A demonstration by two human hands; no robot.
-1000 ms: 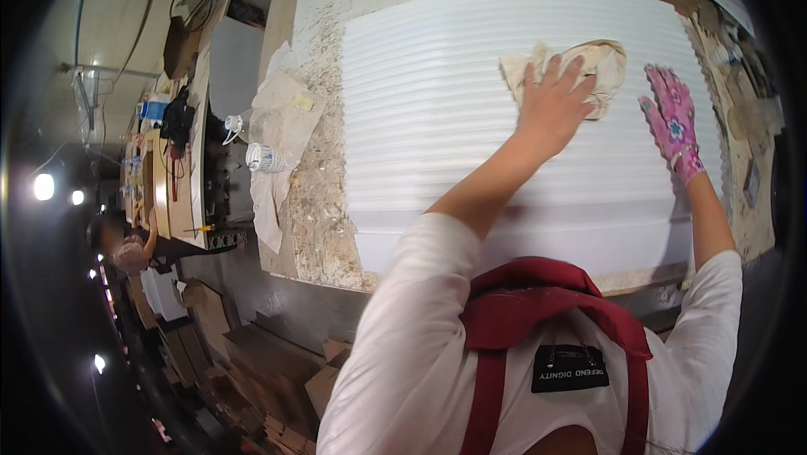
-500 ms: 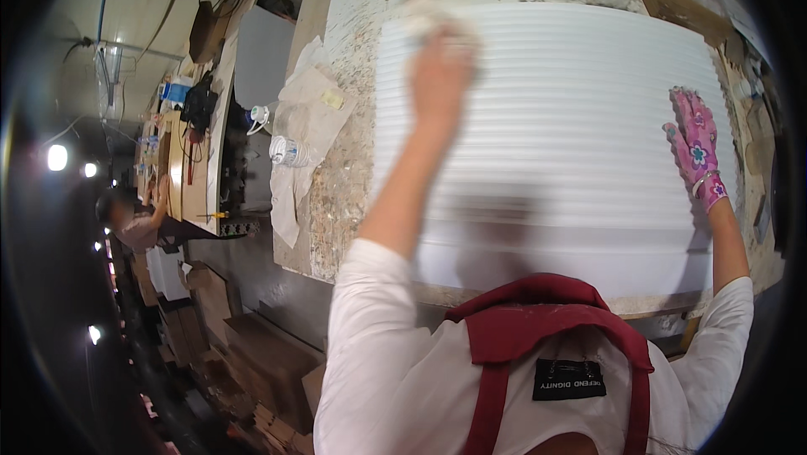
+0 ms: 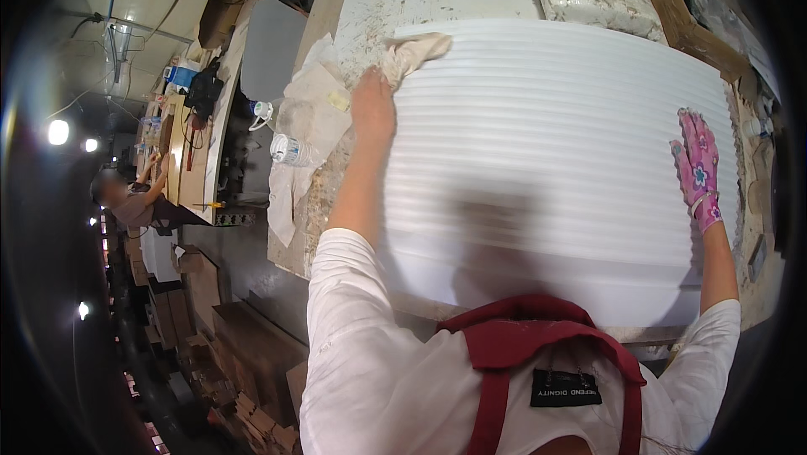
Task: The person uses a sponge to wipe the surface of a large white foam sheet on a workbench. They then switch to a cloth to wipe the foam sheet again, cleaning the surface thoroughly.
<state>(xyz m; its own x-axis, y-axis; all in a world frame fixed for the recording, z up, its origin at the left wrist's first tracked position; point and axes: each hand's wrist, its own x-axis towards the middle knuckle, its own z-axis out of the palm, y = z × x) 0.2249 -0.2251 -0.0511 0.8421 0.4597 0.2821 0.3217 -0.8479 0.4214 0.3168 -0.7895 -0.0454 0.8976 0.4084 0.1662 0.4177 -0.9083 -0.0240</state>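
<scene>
A large white ribbed panel [image 3: 538, 144] lies flat across the workbench, its grooves running side to side. At its far left corner, my bare left hand [image 3: 373, 106] grips a cream-coloured cloth [image 3: 416, 53], whose loose end trails over the panel's edge. My right hand [image 3: 697, 165], in a pink flowered glove, rests flat on the panel near the right edge with fingers extended and nothing in it.
A paint-spattered white block [image 3: 597, 3] sits beyond the panel. Left on the bench are a clear plastic container [image 3: 292, 151] and crumpled paper [image 3: 315, 110]. A wooden strip [image 3: 685, 22] borders the far right. Another person [image 3: 134, 203] works at a bench further left.
My left hand has moved left and nearer with the cloth, from the panel's far edge to its left edge. My right hand stays in place on the panel.
</scene>
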